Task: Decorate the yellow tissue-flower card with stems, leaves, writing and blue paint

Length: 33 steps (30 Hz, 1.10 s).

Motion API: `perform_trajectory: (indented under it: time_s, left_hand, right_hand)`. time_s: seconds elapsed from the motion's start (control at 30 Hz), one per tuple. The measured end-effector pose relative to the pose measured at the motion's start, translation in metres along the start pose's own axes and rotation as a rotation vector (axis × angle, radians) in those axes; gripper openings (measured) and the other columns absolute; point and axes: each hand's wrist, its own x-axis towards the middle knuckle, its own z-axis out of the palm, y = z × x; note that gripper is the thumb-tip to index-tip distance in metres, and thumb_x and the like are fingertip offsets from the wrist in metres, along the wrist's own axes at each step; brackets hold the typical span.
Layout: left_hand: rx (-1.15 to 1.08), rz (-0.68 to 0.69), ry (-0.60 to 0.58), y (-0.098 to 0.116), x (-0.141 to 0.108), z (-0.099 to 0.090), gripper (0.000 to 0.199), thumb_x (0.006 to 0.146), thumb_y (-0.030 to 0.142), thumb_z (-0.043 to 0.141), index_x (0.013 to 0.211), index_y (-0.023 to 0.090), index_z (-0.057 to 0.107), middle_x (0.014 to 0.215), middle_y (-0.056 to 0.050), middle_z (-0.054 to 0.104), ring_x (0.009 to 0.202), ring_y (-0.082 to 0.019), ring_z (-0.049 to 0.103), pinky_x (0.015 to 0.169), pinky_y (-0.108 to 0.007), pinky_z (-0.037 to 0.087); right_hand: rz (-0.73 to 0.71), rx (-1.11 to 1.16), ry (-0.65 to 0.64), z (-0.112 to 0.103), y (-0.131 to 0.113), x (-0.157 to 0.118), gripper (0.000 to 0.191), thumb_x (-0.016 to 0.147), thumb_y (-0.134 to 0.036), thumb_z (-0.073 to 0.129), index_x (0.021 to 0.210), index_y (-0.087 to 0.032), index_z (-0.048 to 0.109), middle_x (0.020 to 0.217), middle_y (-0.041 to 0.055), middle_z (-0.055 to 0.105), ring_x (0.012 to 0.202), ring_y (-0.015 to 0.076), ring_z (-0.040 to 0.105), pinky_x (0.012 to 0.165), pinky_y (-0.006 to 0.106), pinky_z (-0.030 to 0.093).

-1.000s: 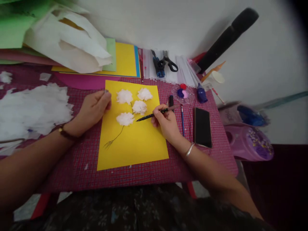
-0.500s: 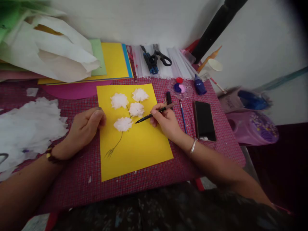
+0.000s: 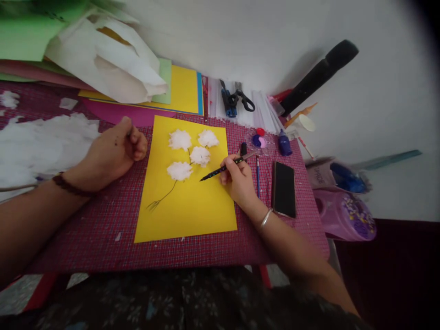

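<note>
A yellow sheet of paper (image 3: 192, 206) lies on the checked tablecloth. White crumpled paper flowers (image 3: 180, 171) cluster on its upper half, with thin dark stem lines drawn between and below them. In my right hand (image 3: 239, 181) is a slim black pen (image 3: 215, 172), gripped between thumb and fingers. Its tip points left, just right of the lowest flower; whether it touches the sheet I cannot tell. My left hand (image 3: 112, 151) is beside the sheet's left edge, fingers curled in and thumb raised, with nothing visible in it.
White paper pieces (image 3: 51, 142) are heaped at the left. Coloured sheets (image 3: 184, 87) lie at the back beside scissors (image 3: 244, 98). To the right are a paint dish (image 3: 259, 141), a purple bottle (image 3: 284, 144), a blue paintbrush (image 3: 258, 176) and a phone (image 3: 283, 189).
My left hand has turned, its thumb lifting, and moved away from the sheet's left edge. My right hand keeps the pen near the flowers. The camera view has tilted.
</note>
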Motion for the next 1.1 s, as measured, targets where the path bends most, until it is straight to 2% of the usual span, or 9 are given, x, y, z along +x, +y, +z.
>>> perform_trajectory:
  time_s: [0.13, 0.27, 0.4, 0.6, 0.93, 1.1]
  left_hand:
    - [-0.113, -0.021, 0.051, 0.0014, 0.0016, -0.0009, 0.04, 0.1, 0.033, 0.044, 0.061, 0.021, 0.042, 0.057, 0.001, 0.04, 0.05, -0.013, 0.04, 0.042, -0.024, 0.031]
    - [-0.157, -0.033, 0.075, 0.0026, -0.0001, 0.0004, 0.037, 0.098, 0.031, 0.05, 0.063, 0.02, 0.048, 0.061, 0.0, 0.044, 0.052, -0.012, 0.041, 0.044, -0.023, 0.034]
    - [-0.155, -0.045, 0.073, 0.0013, -0.0002, 0.0009, 0.036, 0.098, 0.027, 0.048, 0.064, 0.019, 0.052, 0.061, 0.0, 0.048, 0.052, -0.012, 0.043, 0.045, -0.023, 0.036]
    - [-0.091, -0.057, 0.052, 0.0013, -0.001, 0.0031, 0.038, 0.098, 0.022, 0.047, 0.061, 0.018, 0.055, 0.057, -0.001, 0.051, 0.05, -0.012, 0.044, 0.045, -0.022, 0.037]
    - [-0.041, -0.058, 0.039, 0.0028, -0.0035, 0.0039, 0.034, 0.092, 0.025, 0.056, 0.058, 0.019, 0.057, 0.057, -0.002, 0.049, 0.051, -0.013, 0.043, 0.045, -0.024, 0.036]
    - [-0.055, -0.027, 0.028, 0.0032, -0.0043, 0.0035, 0.031, 0.088, 0.029, 0.063, 0.059, 0.02, 0.057, 0.057, -0.002, 0.053, 0.051, -0.013, 0.044, 0.045, -0.024, 0.036]
  right_hand:
    - [-0.007, -0.007, 0.059, -0.0006, -0.0019, 0.0002, 0.032, 0.089, -0.054, 0.061, 0.079, -0.025, 0.05, 0.051, -0.0094, 0.047, 0.04, 0.0066, 0.042, 0.043, 0.023, 0.036]
    - [-0.017, -0.103, 0.094, 0.001, -0.0078, 0.0004, 0.031, 0.089, -0.055, 0.061, 0.083, -0.025, 0.052, 0.056, -0.0068, 0.055, 0.046, 0.0075, 0.049, 0.047, 0.024, 0.041]
    - [0.016, -0.106, 0.008, 0.0032, -0.0093, 0.0022, 0.03, 0.085, -0.052, 0.066, 0.089, -0.023, 0.058, 0.067, -0.0039, 0.065, 0.049, 0.0071, 0.054, 0.049, 0.023, 0.045]
    - [0.012, -0.091, -0.076, 0.0041, -0.0093, 0.0029, 0.024, 0.083, -0.044, 0.069, 0.091, -0.022, 0.063, 0.074, -0.0012, 0.069, 0.058, 0.0076, 0.058, 0.051, 0.021, 0.047]
    - [0.01, -0.108, -0.101, 0.0032, -0.0053, 0.003, 0.021, 0.085, -0.041, 0.068, 0.092, -0.021, 0.066, 0.082, 0.0009, 0.071, 0.073, 0.0106, 0.067, 0.056, 0.021, 0.051]
    - [0.013, -0.123, -0.112, 0.0023, -0.0057, 0.004, 0.022, 0.085, -0.042, 0.067, 0.093, -0.022, 0.064, 0.082, 0.0002, 0.069, 0.07, 0.0098, 0.064, 0.056, 0.022, 0.051]
